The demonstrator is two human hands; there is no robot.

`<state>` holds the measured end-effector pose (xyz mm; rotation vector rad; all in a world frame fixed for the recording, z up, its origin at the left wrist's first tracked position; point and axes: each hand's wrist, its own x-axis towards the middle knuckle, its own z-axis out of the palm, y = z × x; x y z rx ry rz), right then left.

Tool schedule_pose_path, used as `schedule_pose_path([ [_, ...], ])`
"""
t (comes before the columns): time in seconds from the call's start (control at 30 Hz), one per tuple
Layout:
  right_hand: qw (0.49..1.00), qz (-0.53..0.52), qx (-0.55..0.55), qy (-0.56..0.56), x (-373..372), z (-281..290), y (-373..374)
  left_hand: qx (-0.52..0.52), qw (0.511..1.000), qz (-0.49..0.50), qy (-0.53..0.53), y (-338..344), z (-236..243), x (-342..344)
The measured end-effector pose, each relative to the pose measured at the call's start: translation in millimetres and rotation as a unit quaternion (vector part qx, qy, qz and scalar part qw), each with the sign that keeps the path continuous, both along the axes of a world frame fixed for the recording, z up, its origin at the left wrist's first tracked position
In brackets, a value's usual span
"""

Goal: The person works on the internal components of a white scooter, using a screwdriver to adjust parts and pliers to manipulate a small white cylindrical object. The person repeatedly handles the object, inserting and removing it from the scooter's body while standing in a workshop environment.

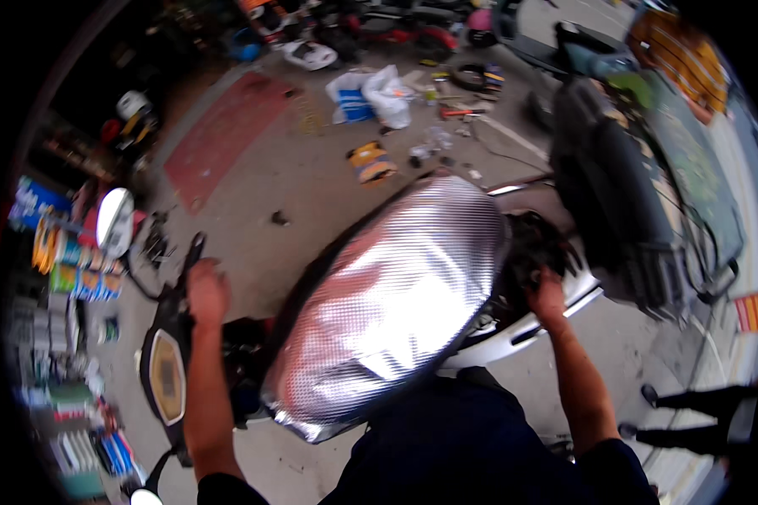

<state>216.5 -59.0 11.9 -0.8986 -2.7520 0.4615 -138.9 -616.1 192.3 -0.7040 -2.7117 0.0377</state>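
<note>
A scooter stands across in front of me, its handlebar at the left and its tail at the right. My left hand, slightly blurred, is closed round the far handlebar grip. A quilted silver cover lies over the seat, between my arms. My right hand is at the scooter's tail, beside dark parts behind the seat. Its fingers look curled, but what they hold is hidden. A tan-faced dashboard and a round mirror are near my left arm.
Behind the tail stands another scooter with a black seat; a person in a yellow striped shirt is beyond it. White bags, a yellow packet and scattered tools lie on the floor. Goods line the left side.
</note>
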Motion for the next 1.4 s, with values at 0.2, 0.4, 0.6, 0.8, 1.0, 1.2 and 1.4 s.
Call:
schedule_pose_path([
  [0.2,0.996,0.008,-0.081,-0.04,-13,19,-3,0.041,0.947,0.235,-0.214,-97,-23,-133],
  [0.4,0.995,-0.027,-0.083,-0.051,-2,21,-3,0.076,0.924,0.264,-0.266,-108,-46,-198],
  [0.6,0.991,-0.057,-0.118,-0.023,-10,27,-10,0.219,0.879,0.16,-0.393,-151,-67,-240],
  [0.8,0.99,-0.081,-0.112,-0.037,-20,22,-11,0.19,0.899,0.166,-0.357,-176,-78,-261],
  [1.0,0.99,-0.077,-0.113,-0.021,-9,19,-6,0.192,0.857,0.189,-0.441,-147,-66,-229],
  [1.2,0.992,-0.079,-0.079,-0.05,-15,18,-8,0.272,0.83,0.138,-0.467,-136,-43,-213],
  [1.4,0.994,-0.035,-0.041,-0.094,-20,13,-10,0.272,0.888,0.121,-0.35,-161,-58,-237],
])
